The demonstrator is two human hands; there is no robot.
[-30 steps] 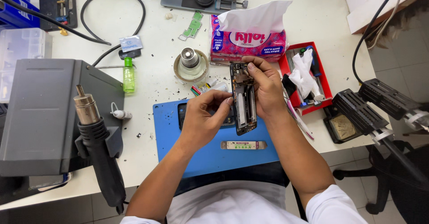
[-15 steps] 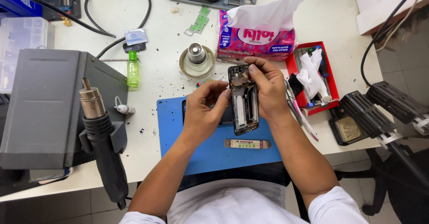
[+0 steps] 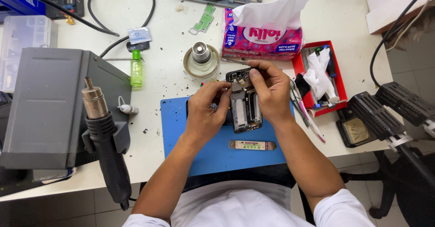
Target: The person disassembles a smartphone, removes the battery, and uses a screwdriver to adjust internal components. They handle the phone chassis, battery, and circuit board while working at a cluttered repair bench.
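Observation:
An opened phone (image 3: 245, 105) with its inner boards bare is held upright over a blue work mat (image 3: 217, 148). My left hand (image 3: 205, 114) grips its left edge from the side. My right hand (image 3: 270, 93) wraps the right edge, with thumb and forefinger pinched at the top of the board. Whether something small sits between those fingertips is too fine to tell.
A flat metal pry strip (image 3: 252, 144) lies on the mat. Around it are a tissue pack (image 3: 263, 34), a red tool tray (image 3: 320, 76), a round glass dispenser (image 3: 201, 59), a small green bottle (image 3: 136, 68), a grey hot-air station (image 3: 47, 107) with its handpiece (image 3: 106, 138), and a black lamp arm (image 3: 389, 109).
The phone and both hands sit slightly lower over the mat, and my right fingers have shifted to the top of the board. The camera has drifted a little.

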